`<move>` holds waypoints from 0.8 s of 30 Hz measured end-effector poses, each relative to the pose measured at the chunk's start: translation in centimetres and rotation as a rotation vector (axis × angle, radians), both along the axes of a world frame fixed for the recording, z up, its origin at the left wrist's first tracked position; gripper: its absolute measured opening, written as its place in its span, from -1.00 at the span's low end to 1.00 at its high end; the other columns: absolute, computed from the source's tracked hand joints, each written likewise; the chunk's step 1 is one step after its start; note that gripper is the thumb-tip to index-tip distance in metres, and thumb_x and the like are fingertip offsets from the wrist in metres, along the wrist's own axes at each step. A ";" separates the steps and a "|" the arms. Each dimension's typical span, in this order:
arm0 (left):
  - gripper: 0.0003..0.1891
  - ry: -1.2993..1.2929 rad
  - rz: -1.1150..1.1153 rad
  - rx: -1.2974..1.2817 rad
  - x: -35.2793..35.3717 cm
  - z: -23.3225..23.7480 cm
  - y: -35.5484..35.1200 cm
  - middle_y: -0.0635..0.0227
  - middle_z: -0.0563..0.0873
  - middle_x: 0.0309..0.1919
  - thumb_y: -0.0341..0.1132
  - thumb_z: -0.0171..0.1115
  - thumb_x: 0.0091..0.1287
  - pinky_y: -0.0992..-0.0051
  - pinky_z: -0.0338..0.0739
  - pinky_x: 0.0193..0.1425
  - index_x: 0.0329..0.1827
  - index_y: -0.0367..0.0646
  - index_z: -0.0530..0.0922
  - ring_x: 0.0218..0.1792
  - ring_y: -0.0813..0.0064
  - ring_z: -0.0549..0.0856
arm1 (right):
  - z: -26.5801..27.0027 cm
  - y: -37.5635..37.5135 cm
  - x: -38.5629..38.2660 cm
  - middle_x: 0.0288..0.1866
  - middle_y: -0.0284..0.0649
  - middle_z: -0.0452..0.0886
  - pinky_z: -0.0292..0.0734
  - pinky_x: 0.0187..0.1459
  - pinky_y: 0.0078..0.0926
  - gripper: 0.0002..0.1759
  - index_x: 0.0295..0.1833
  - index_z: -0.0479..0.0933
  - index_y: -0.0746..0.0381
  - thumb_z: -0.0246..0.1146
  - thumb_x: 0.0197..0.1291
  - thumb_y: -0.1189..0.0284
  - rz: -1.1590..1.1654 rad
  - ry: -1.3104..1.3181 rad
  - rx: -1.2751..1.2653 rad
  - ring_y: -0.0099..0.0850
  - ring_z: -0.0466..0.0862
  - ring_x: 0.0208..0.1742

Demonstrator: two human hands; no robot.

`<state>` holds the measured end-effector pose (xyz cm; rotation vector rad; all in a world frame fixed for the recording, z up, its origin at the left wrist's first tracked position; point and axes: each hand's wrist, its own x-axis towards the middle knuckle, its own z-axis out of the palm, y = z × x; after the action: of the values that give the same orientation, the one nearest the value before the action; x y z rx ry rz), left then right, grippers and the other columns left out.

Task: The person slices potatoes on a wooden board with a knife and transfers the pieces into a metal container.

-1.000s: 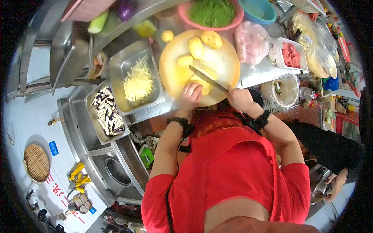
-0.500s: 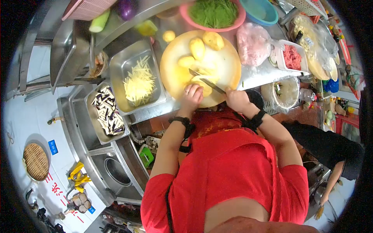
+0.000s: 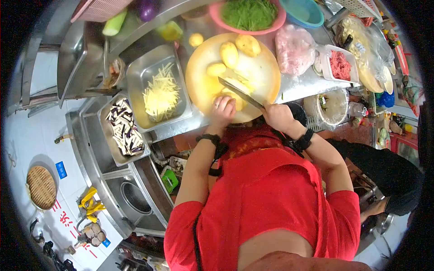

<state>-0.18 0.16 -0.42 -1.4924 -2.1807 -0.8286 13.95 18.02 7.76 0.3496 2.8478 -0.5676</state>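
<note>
My right hand (image 3: 278, 118) is closed around the handle of a kitchen knife (image 3: 242, 93), its blade slanting up to the left across the round cutting board (image 3: 266, 86). Under the blade lies a partly cut peeled potato (image 3: 239, 103), pressed down by the curled fingers of my left hand (image 3: 222, 110). Thin pale slices lie beside the blade, partly hidden by it. Farther back on the board rest whole peeled potatoes (image 3: 229, 54). A steel pan (image 3: 135, 74) left of the board holds a heap of potato strips (image 3: 162, 98).
Cut eggplant strips (image 3: 125, 128) fill a smaller pan beside a sink (image 3: 135, 198). Behind the board stand a pink bowl of greens (image 3: 248, 16) and a blue basin (image 3: 303, 13). Rightward are a plastic bag (image 3: 296, 49), a tray of minced meat (image 3: 340, 65) and another person's dark sleeve (image 3: 384, 171).
The knife blade has shifted slightly and lies flatter over the potato. My left hand stays almost in place. The other person's arm at the right has moved inward.
</note>
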 end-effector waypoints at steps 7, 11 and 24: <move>-0.75 -0.009 -0.002 -0.034 0.1 0.3 -0.2 0.31 0.54 -0.17 -0.45 0.27 -0.01 0.31 0.48 0.02 -0.21 -0.14 0.57 -0.12 0.25 0.57 | -0.8 -0.4 0.0 -0.63 -0.03 0.55 0.51 -0.54 -0.17 -0.70 -0.32 0.39 0.30 0.10 0.23 0.24 -0.003 0.039 0.027 -0.08 0.62 -0.57; -0.75 -0.011 -0.009 -0.003 0.1 0.1 -0.2 0.30 0.54 -0.18 -0.46 0.27 -0.01 0.31 0.49 0.01 -0.21 -0.15 0.57 -0.11 0.24 0.57 | -0.6 -0.1 0.4 -0.60 -0.06 0.59 0.54 -0.51 -0.17 -0.71 -0.27 0.43 0.28 0.02 0.24 0.25 0.024 0.046 -0.006 -0.10 0.64 -0.55; -0.80 -0.053 -0.010 0.007 -0.1 0.2 -0.1 0.27 0.55 -0.17 -0.48 0.26 0.01 0.29 0.48 0.03 -0.27 -0.18 0.53 -0.09 0.21 0.56 | -2.6 -0.6 -0.1 -0.61 -0.08 0.59 0.52 -0.58 -0.18 -0.71 -0.29 0.43 0.27 0.04 0.24 0.24 0.020 0.022 0.063 -0.16 0.64 -0.59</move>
<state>-0.32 0.10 -0.26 -1.4956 -2.2070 -0.8879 13.82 17.45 5.14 0.3267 2.8920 -0.4820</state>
